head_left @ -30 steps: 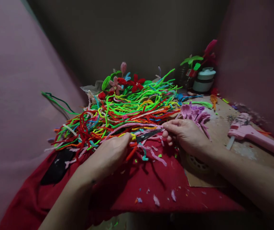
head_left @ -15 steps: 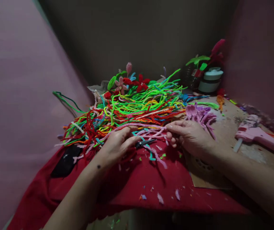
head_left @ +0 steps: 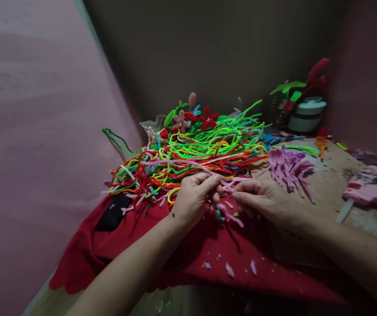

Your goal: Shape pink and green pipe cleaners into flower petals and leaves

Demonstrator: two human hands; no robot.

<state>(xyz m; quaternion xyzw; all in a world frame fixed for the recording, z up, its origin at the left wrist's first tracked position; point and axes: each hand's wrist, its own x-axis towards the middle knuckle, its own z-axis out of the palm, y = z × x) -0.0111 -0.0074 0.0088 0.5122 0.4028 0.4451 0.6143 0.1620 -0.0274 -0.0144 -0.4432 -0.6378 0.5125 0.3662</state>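
Pink pipe cleaners [head_left: 188, 163] stretch from the heap on the left into my two hands. My left hand [head_left: 196, 193] is closed, thumb and fingers pinching them near the middle of the table. Close on its right, my right hand [head_left: 263, 197] pinches the same pink strands between thumb and fingertips. Behind both hands spreads a large heap of pipe cleaners [head_left: 204, 140] in green, red, orange and other colours. Below the hands, short pink and turquoise pieces [head_left: 229, 215] lie on the red cloth [head_left: 188, 259].
A pink glue gun [head_left: 369, 191] and purple fuzzy petals [head_left: 289, 166] lie on the board [head_left: 329, 175] at right. A black phone-like slab [head_left: 112, 213] is at left. Fuzzy flowers [head_left: 208, 118] and a lidded jar [head_left: 306, 115] stand behind. Scraps dot the cloth.
The view has shifted left. My left hand has moved right, close to my right hand, and now pinches the pink pipe cleaners. The small black scissors seen near my left hand are now hidden.
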